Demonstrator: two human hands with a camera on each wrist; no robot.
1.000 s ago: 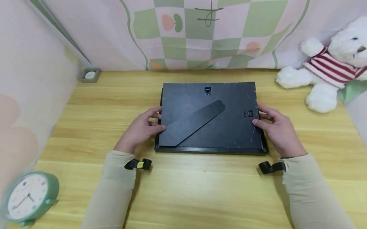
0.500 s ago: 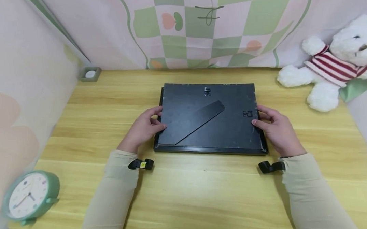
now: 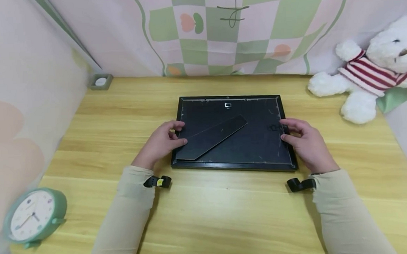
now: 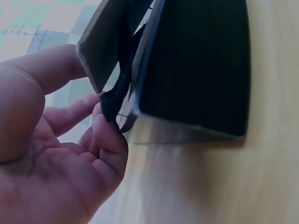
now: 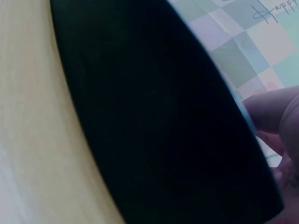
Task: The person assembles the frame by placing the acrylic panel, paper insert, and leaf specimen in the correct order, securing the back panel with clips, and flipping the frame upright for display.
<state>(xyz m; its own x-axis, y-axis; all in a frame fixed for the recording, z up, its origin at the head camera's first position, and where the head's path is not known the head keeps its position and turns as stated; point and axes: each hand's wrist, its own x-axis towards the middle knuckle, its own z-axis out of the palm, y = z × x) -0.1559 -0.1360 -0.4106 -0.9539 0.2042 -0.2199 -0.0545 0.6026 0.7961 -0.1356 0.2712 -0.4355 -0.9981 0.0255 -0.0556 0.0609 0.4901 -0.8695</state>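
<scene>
The black picture frame (image 3: 232,166) lies back upward on the wooden table (image 3: 228,217). At its left side the left hand (image 3: 161,142) grips the edge, thumb on top, fingers bent; the right hand (image 3: 305,142) grips opposite likewise, both pale sleeves (image 3: 120,217) slanting inward from the near side.

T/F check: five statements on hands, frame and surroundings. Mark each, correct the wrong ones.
1. The left hand and right hand are at opposite sides of the black picture frame. True.
2. The frame stands upright on the table. False: it lies flat, back side up.
3. The support leg slants across the backing panel. True.
4. The alarm clock is beside the white plush bear. False: in the head view it is far left, the bear right.
5. The bear wears a red-and-white striped top. True.
</scene>
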